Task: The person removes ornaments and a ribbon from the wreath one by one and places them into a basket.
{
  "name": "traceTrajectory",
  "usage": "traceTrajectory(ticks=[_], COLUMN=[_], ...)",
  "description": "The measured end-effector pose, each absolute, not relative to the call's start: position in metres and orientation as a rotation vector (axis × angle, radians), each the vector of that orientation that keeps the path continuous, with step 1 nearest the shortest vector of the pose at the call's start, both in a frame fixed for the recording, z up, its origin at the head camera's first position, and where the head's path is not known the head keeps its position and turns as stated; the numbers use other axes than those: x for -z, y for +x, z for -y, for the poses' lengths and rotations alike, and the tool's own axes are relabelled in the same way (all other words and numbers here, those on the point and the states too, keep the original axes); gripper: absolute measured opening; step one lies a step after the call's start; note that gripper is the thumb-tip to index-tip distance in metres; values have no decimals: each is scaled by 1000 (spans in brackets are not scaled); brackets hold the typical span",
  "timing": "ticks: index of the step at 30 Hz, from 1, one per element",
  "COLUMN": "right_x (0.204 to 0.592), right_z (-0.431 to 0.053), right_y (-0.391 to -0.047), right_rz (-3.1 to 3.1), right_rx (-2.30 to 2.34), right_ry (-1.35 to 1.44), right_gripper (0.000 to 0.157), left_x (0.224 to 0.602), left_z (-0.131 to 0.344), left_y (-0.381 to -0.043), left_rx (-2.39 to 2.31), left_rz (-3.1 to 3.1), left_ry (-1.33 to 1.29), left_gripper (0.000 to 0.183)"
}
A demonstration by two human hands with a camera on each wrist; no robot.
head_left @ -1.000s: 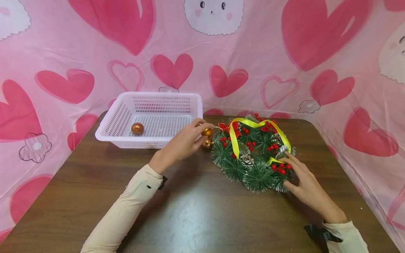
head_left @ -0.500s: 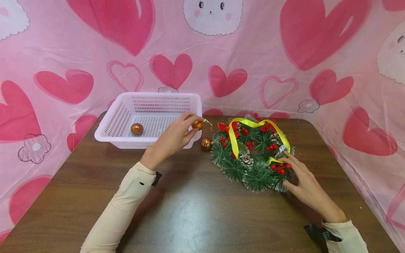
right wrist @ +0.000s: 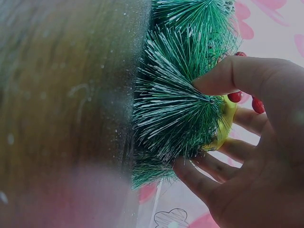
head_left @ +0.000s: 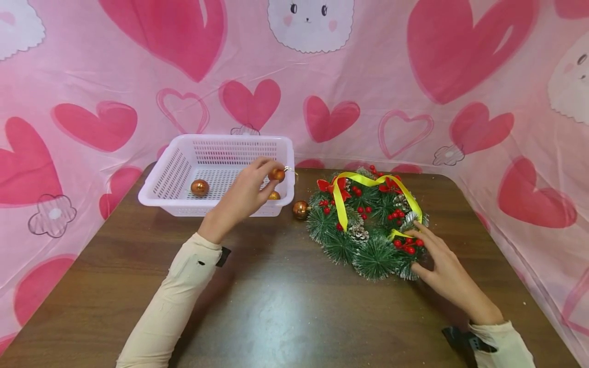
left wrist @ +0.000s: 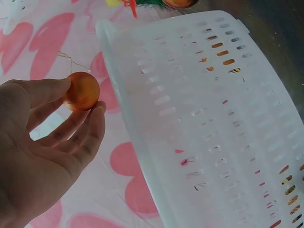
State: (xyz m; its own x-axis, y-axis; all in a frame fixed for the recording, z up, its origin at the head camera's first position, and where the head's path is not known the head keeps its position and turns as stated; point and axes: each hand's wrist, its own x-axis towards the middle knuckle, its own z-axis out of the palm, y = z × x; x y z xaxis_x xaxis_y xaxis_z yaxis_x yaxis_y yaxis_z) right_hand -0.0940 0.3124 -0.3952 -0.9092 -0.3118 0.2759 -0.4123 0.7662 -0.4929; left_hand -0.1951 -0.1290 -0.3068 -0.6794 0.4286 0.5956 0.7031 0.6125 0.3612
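My left hand (head_left: 244, 191) pinches a shiny copper-orange bauble (head_left: 276, 175) between thumb and fingers, above the right end of a white slotted plastic basket (head_left: 158, 200). A gold string loop trails from that bauble; in the left wrist view the bauble (left wrist: 83, 91) is beside the basket's rim. Inside the basket lie one copper bauble (head_left: 200, 187) at left and a golden bauble (head_left: 274, 196) near the right, partly hidden by my hand. My right hand (head_left: 444, 268) rests on the right edge of a green wreath (head_left: 375, 255), thumb and fingers spread on its bristles (right wrist: 175, 104).
Another copper bauble (head_left: 301, 209) lies on the brown wooden table (head_left: 276, 312), between basket and wreath. The wreath carries a yellow ribbon (head_left: 341, 204), red berries, red bows and pine cones. A pink heart-patterned cloth (head_left: 285, 66) hangs behind the table.
My left hand has lifted a bauble from the table beside the wreath and moved it left, over the basket's right end. My right hand and the wreath have stayed in place.
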Motion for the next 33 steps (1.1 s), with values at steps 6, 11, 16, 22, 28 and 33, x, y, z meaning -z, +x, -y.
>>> traceTrajectory(ticks=[6,11,16,22,28,33], right_x=[395,395,394,394,395,396], right_z=[-313,-313,-314,-313,-314,-314], right_y=[-93,-94,-94,-93,-94,-94], right_rz=[2780,2772,2785,2793,2785,2791], right_rx=[-843,-841,-840,-834,-833,-844], right_ry=[579,582,577,572,575,569], right_gripper=[72,72,73,72,72,72], left_x=[308,312,321,328,330,330], left_z=[132,137,145,152,157,159], left_y=[-198,-204,-212,-218,-220,-221], left_rx=[808,802,789,773,786,770], left_rz=[2442,2472,2499,2555,2587,2629], left_ry=[-845,-789,-724,-667,-642,-615], left_gripper=[29,30,26,26,25,23])
